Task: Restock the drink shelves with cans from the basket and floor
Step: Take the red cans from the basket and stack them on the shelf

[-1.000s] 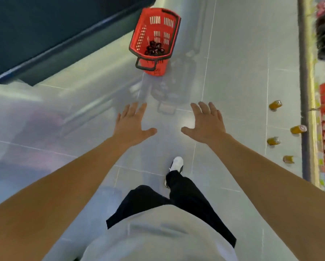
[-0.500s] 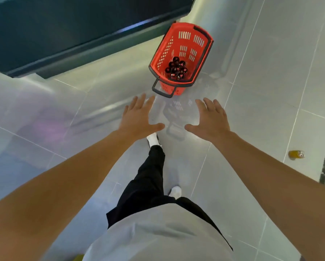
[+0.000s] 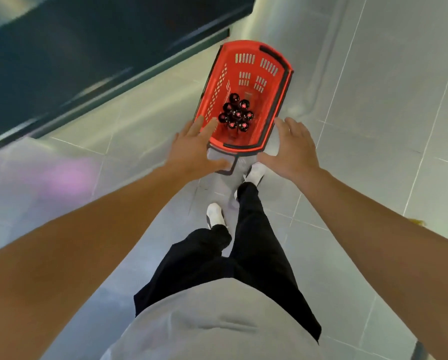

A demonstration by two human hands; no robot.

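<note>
Cans (image 3: 235,113), dark ones with reddish tops, sit clustered upright in the bottom of the red basket (image 3: 280,81), toward its near end, and that basket stands on the grey tiled floor (image 3: 373,126) right in front of me, just ahead of my white shoes (image 3: 255,174). I've got both arms stretched forward and down over it. My left hand (image 3: 194,149) is spread flat, fingers straight and loose, gripping nothing; its fingertips (image 3: 212,123) overlap the basket's near-left rim in this view, though I can't tell whether they actually touch the plastic or just hang above it. My right hand (image 3: 294,146) is likewise released, fingers extended and slightly fanned, sitting just beside the basket's near-right corner, and contact there is unclear too. Between the two hands I see the dark handle (image 3: 230,168) folded down at the near end of the basket, partly hidden under my left thumb. Off to the upper left runs a long dark fixture (image 3: 87,61), blurred, with the basket's far-left side close to its base. Down at the right edge, past my right forearm, there's a small orange-yellow object (image 3: 416,221) on the tiles, too smeared for me to call a can with any confidence. Black trousers (image 3: 243,242) and a grey top (image 3: 217,320) fill the bottom of the view
</note>
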